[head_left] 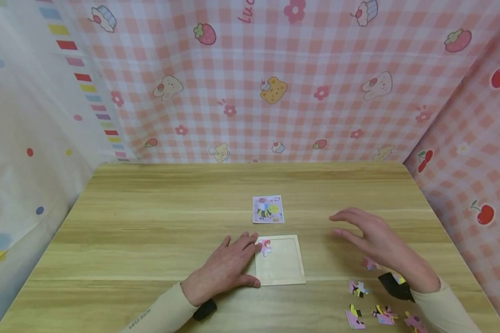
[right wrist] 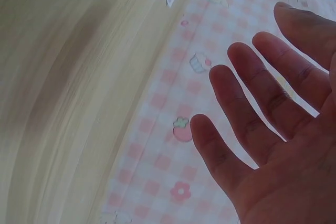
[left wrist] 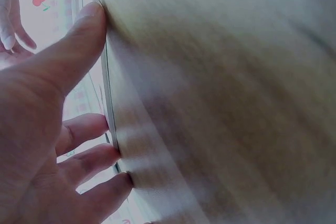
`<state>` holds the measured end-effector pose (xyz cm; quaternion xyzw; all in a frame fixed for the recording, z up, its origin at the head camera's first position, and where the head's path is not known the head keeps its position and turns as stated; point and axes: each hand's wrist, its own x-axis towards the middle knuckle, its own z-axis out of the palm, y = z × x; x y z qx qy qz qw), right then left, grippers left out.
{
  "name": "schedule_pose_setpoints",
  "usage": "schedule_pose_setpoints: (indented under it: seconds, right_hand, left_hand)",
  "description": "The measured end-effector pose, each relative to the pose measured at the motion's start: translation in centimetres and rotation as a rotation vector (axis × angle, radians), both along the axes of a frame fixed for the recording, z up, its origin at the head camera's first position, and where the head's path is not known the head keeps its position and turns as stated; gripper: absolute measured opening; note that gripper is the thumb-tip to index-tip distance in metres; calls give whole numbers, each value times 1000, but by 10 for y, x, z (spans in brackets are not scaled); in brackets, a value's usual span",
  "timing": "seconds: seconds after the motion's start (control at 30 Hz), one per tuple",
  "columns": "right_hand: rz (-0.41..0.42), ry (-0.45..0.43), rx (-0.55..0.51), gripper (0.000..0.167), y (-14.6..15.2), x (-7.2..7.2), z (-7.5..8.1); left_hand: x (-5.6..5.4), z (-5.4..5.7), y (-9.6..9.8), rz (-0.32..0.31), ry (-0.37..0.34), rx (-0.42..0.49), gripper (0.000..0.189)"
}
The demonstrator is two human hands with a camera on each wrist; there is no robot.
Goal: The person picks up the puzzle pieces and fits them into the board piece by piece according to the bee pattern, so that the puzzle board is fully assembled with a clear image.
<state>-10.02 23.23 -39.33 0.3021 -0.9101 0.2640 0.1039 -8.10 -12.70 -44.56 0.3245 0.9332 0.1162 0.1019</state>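
A square wooden puzzle tray lies flat on the table, with one pink puzzle piece in its upper left corner. My left hand rests along the tray's left side, fingers spread. Its thumb touches the lower left corner and its fingertips reach the upper left corner by the piece. In the left wrist view the thumb and fingertips meet the tray's thin edge. Out to the right of the tray, my right hand is raised above the table. The right wrist view shows its fingers apart and holding nothing.
Behind the tray lies a small square picture card showing a bee. Several loose puzzle pieces are scattered at the front right, some partly under my right forearm. A checked pink curtain stands along the table's back edge, with curtains at both sides.
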Motion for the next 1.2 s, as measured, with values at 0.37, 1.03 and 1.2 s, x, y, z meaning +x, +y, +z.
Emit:
schedule_pose_setpoints:
  seconds: [0.37,1.03,1.2]
  right_hand:
    - [-85,2,21,35,27,10,-3]
    - [-80,-128,51,30,71,23,-24]
    - [-104,-296,57,26,77,25,-29]
  left_hand:
    - [0,1,1,2,-10,-8,86]
    - [0,-1,1,1,-9,3,85]
    - [0,0,1,1,-2,1,85]
